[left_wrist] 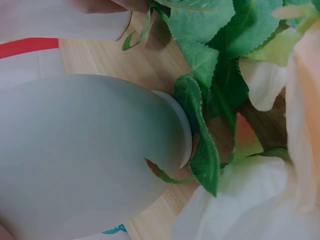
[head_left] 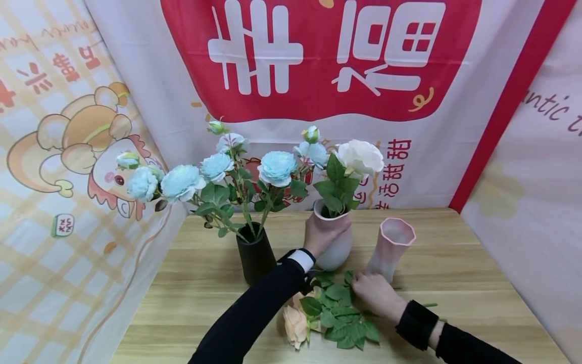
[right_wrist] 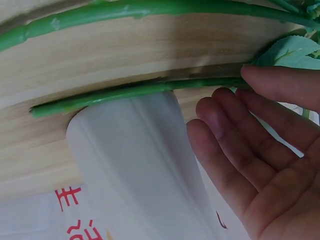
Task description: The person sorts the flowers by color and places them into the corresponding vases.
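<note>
My left hand (head_left: pixel 322 233) grips the upper part of a rounded pink-and-white vase (head_left: pixel 334 251), which leans a little. A white artificial flower (head_left: pixel 360 157) with green leaves stands in it. My right hand (head_left: pixel 376 294) is low beside the peach artificial flowers (head_left: pixel 295 326), which lie on the table with their green leaves (head_left: pixel 343 316). In the right wrist view its thumb and forefinger pinch a green flower stem (right_wrist: pixel 125 92). That stem passes close by the base of a faceted pink-and-white vase (right_wrist: pixel 135 155). In the left wrist view, leaves touch the rounded vase's base.
A black vase (head_left: pixel 256 260) with several light-blue flowers (head_left: pixel 277 168) stands left of the rounded vase. Behind the wooden table (head_left: pixel 459 258) hangs a red-and-white printed cloth (head_left: pixel 318 60). Another green stem (right_wrist: pixel 150 9) lies along the table.
</note>
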